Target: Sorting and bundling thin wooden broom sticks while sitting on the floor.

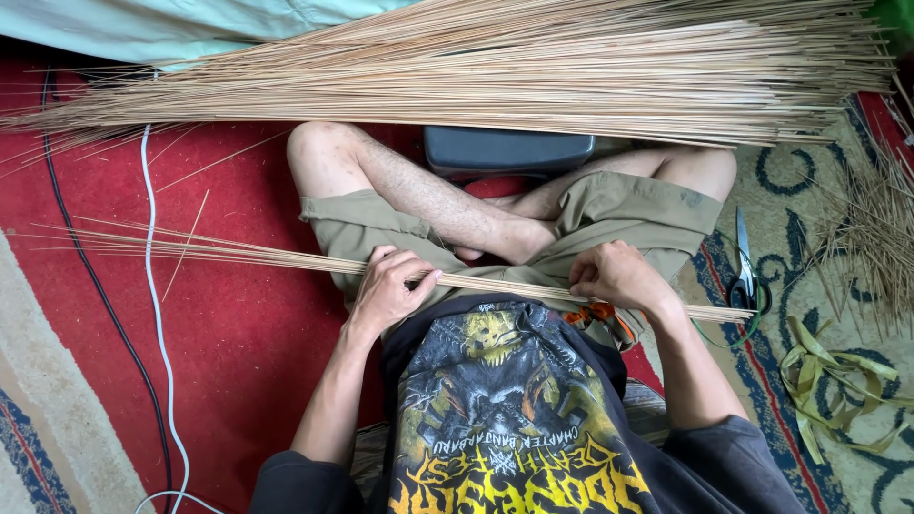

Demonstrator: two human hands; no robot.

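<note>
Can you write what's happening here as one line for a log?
left hand: grips thin stick bundle | right hand: grips same bundle | bundle: across lap | big stick pile: ahead | scissors: on rug, right

Soft, even daylight, faint shadows, sharp focus, slight wide-angle stretching at edges.

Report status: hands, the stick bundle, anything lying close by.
Left hand and right hand both gripping thin stick bundle across lap. Big stick pile ahead. Scissors on carpet by right hand, green strips beside.
</note>
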